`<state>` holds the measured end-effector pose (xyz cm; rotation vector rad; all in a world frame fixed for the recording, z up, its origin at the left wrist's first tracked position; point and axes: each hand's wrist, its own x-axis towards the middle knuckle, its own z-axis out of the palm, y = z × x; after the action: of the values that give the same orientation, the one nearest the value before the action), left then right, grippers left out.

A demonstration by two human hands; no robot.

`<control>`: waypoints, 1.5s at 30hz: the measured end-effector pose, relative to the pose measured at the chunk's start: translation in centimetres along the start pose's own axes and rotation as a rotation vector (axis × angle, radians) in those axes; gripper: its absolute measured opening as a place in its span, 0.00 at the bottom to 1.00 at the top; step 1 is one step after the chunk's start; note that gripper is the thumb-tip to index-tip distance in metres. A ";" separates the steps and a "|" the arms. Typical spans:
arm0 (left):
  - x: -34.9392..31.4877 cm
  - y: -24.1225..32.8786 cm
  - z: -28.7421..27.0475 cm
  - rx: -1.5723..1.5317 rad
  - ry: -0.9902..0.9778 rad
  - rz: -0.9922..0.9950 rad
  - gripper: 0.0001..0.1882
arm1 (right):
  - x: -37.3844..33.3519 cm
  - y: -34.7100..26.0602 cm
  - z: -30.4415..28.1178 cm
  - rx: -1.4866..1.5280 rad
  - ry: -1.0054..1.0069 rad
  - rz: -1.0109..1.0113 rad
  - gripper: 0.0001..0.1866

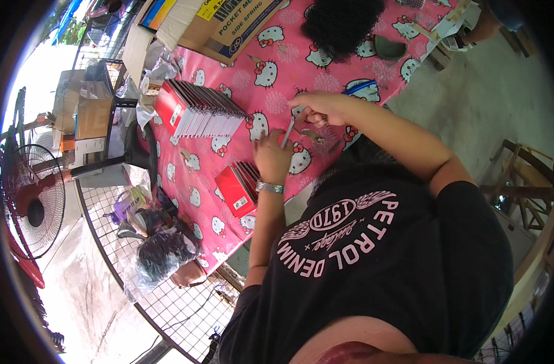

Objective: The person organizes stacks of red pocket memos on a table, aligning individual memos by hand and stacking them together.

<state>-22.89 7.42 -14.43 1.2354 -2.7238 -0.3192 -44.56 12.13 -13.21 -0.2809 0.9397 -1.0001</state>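
Note:
My left hand (272,156), with a silver band at the wrist, is over the pink table, its fingers closed around the lower end of a thin pale grey strip (288,130). Whether that strip is a notebook seen edge-on or something else, I cannot make out. At its upper end my right hand (320,110) has curled fingers, the index stretched along the top; what they pinch is partly hidden. A short stack of red spiral pocket notebooks (233,189) lies beside my left wrist. Farther off, a longer row of red spiral notebooks (198,109) leans with its black coils upward.
A cardboard box (228,30) stands at the back left of the patterned table (271,60). A heap of black coils (343,27), an olive-green curved piece (389,48) and a blue strip (359,87) lie at back right. A fan (34,206) stands at the left.

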 end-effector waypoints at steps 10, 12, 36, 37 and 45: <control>2.9 0.3 -0.4 0.137 0.078 0.013 0.12 | 1.2 8.1 2.1 -0.725 0.226 -0.695 0.44; 3.3 0.4 -0.1 0.078 0.124 0.087 0.12 | 1.4 8.6 3.6 -0.625 0.076 -0.573 0.46; 0.8 -0.3 -0.3 -0.091 0.213 0.383 0.11 | -1.3 3.8 0.5 -1.074 0.273 -0.940 0.10; 0.9 -0.3 -0.3 -0.100 0.215 0.386 0.11 | -1.3 3.8 0.4 -1.091 0.274 -0.932 0.10; 1.0 0.0 -0.2 -0.073 0.203 0.371 0.09 | -0.7 4.7 0.4 -1.268 0.299 -1.084 0.09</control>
<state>-23.47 6.60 -14.16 0.6804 -2.6628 -0.2315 -41.58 15.20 -15.39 -1.8925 1.6708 -1.2766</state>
